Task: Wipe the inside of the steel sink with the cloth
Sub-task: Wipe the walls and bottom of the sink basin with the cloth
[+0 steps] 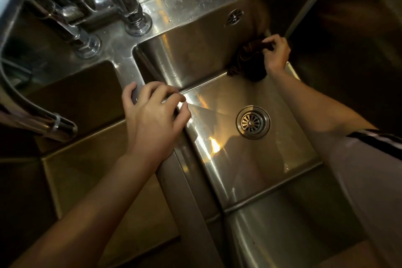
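Both forearms bare; left hand (152, 117), right hand (277, 54) ungloved; pale sleeve (369, 169), dark-striped cuff, near drain (253, 122).

the scene is dim and warm-toned, with deep shadow along the left side, the bottom left and the upper right corner. the brightest patch is a yellow-white glare on the sink (250, 169) floor left of the drain (253, 122), with softer streaks on the back ledge near the taps (91, 13). the cloth (248, 59) sits in a dark corner, so its folds barely show. the right hand (277, 54) is a little soft, the left hand (152, 115) sharper. straight sink edges bow outward toward the frame edges, a wide-angle warp. the taps look smeared and out of focus.
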Demonstrator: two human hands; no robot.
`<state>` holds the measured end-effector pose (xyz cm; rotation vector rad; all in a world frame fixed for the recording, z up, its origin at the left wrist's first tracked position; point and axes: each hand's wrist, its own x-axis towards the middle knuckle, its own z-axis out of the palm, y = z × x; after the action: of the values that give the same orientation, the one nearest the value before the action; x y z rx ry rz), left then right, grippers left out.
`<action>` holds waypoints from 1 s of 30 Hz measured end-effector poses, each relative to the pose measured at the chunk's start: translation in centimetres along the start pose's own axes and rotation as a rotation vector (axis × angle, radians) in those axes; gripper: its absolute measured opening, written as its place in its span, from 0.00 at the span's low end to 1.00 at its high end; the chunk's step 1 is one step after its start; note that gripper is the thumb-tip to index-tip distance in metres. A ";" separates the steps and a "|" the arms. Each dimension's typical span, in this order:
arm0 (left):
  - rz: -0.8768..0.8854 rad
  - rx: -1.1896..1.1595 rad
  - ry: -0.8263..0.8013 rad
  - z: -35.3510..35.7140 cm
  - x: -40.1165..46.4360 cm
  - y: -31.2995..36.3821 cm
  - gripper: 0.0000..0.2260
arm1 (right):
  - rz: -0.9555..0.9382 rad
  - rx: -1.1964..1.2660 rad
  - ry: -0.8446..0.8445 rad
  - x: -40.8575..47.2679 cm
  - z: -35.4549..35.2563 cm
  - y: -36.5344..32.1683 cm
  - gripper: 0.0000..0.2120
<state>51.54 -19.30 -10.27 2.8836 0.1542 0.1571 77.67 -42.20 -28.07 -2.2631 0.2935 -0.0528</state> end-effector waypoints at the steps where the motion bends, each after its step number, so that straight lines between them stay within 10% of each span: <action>1: 0.000 0.003 -0.010 -0.1 0.0 0.0 0.11 | -0.008 0.003 0.002 0.1 -0.3 -0.1 0.13; 15: 0.003 0.024 -0.070 -0.4 0.0 0.4 0.19 | -0.236 0.478 0.209 -0.4 -8.2 -6.9 0.12; 30: 0.027 0.045 -0.073 -0.3 0.2 0.2 0.18 | 0.069 0.034 0.104 1.9 -1.1 1.0 0.15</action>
<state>51.70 -19.44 -9.92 2.9318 0.1068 0.0543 79.21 -44.09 -28.17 -2.2184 0.4231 -0.1385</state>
